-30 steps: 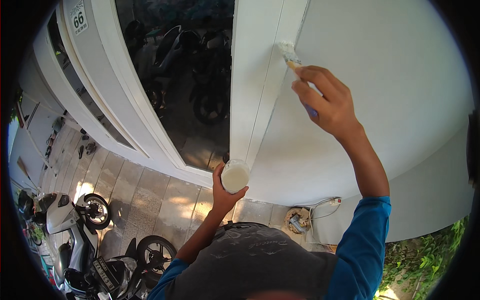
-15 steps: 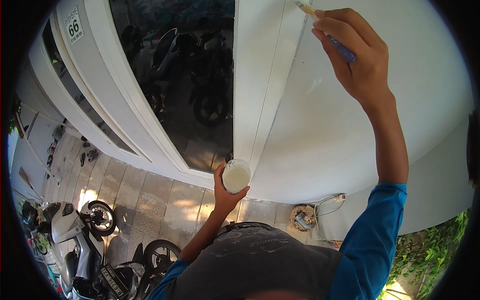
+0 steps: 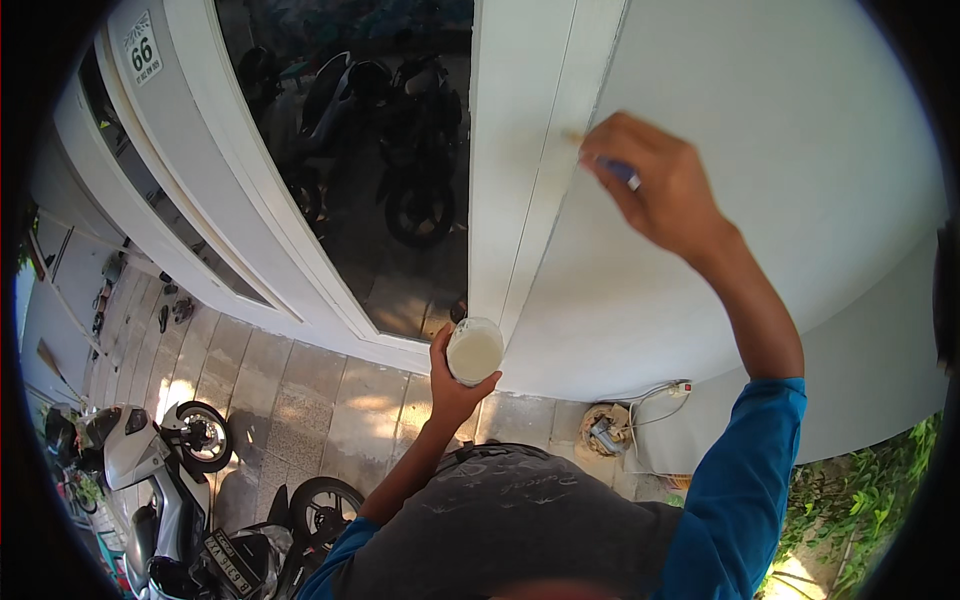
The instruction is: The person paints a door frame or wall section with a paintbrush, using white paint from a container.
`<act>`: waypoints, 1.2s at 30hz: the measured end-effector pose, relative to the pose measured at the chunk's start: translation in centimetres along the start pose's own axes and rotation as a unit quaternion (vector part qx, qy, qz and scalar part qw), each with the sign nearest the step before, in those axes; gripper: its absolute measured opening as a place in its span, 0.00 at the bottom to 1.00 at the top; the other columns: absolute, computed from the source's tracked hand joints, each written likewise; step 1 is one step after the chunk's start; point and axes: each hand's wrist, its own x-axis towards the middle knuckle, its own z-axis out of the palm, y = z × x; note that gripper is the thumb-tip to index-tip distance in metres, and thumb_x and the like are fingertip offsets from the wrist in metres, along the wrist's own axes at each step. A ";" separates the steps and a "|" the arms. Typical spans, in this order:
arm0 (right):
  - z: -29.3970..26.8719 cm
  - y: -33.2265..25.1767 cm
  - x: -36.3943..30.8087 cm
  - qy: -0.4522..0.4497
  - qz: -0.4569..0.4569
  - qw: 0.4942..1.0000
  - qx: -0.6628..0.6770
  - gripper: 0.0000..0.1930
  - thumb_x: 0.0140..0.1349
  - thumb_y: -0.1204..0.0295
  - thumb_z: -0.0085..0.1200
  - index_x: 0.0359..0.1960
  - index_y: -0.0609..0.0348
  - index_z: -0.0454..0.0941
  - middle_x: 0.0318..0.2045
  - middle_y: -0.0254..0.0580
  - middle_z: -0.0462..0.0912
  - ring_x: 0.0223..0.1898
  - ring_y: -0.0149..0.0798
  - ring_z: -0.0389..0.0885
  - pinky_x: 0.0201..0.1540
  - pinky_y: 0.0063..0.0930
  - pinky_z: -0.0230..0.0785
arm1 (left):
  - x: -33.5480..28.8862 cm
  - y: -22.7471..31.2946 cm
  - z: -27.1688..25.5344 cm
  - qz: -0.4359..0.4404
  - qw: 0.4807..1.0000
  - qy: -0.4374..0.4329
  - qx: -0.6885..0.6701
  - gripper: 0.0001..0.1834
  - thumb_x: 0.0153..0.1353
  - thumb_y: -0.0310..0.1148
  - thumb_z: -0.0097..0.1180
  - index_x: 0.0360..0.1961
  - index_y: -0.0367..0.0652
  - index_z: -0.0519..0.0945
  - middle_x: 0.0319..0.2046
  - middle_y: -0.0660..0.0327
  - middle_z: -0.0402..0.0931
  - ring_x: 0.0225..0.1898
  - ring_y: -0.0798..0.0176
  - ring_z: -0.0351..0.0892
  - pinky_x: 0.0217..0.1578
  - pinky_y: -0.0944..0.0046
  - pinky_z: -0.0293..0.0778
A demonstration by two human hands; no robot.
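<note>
My left hand is closed around a clear cup of whitish paint, held low in front of the window frame. In my right hand is a paintbrush with a bluish handle, pinched between the fingers. Its bristle end is smeared by motion and points left at the white frame, close to where the frame meets the white wall. Whether the bristles touch the frame, I cannot tell.
Left of the frame is a dark glass pane with reflections. Motorbikes stand on the paved floor at lower left. A round basket-like container with a grey item and a cable lie by the wall. Green plants grow at lower right.
My right hand has moved down and to the left with the paintbrush, away from the upper end of the frame. My left hand and the cup have stayed nearly still.
</note>
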 end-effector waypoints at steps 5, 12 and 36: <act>-3.9 1.8 4.2 0.156 -0.188 0.945 -0.218 0.12 0.53 0.79 0.66 0.38 0.54 0.80 0.37 0.36 0.82 0.37 0.40 0.84 0.33 0.28 0.78 | 0.2 0.2 0.2 0.006 1.000 -0.002 0.001 0.58 0.45 0.27 0.77 0.74 0.41 0.53 0.65 0.50 0.64 0.66 0.53 0.70 0.64 0.52 0.70; 5.7 -1.6 -6.6 -0.089 -0.208 0.966 -0.128 0.11 0.54 0.65 0.60 0.35 0.55 0.75 0.35 0.38 0.77 0.39 0.38 0.82 0.34 0.29 0.77 | -0.4 -0.1 0.2 0.008 1.000 0.010 0.019 0.58 0.45 0.26 0.76 0.74 0.40 0.53 0.65 0.50 0.64 0.66 0.53 0.69 0.65 0.52 0.70; 10.0 -1.3 -10.4 -0.152 0.025 0.986 0.057 0.08 0.57 0.78 0.63 0.38 0.57 0.79 0.37 0.42 0.82 0.36 0.45 0.85 0.35 0.38 0.79 | -0.3 -0.5 0.9 -0.001 1.000 0.019 0.012 0.60 0.45 0.29 0.79 0.74 0.38 0.52 0.65 0.47 0.63 0.66 0.51 0.68 0.65 0.52 0.68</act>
